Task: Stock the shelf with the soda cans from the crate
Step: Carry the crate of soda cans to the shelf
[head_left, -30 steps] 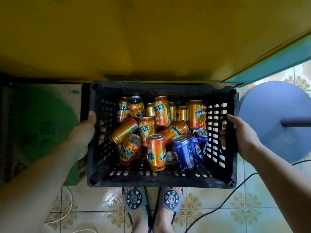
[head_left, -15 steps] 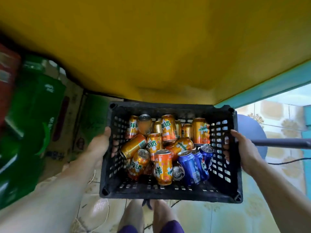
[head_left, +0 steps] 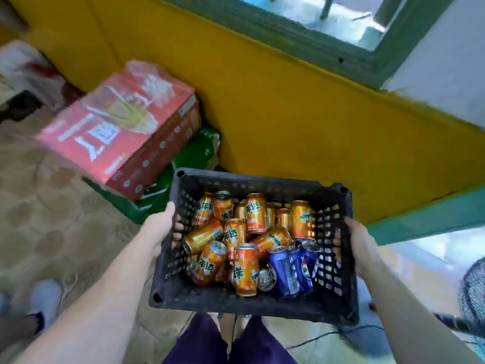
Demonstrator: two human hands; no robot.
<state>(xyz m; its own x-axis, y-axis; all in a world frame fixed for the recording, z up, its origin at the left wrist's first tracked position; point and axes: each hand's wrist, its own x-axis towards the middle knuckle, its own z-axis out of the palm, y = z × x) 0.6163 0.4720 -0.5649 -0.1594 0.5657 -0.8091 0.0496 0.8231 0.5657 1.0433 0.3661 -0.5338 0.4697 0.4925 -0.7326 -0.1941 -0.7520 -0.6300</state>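
crate: black slatted plastic crate (head_left: 252,304) held off the floor, in front of the yellow wall (head_left: 288,114)
left hand (head_left: 160,228): fingers wrapped on crate's left wall
right hand (head_left: 360,245): clamped on right wall
cans: orange Mirinda cans (head_left: 245,269) jumbled, blue Pepsi cans (head_left: 284,271) near right corner
left of crate: red carton (head_left: 120,132)

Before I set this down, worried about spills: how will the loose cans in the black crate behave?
The orange soda cans lie jumbled, several on their sides, so they probably roll if the black plastic crate tilts. The blue cans lean together and may slide.
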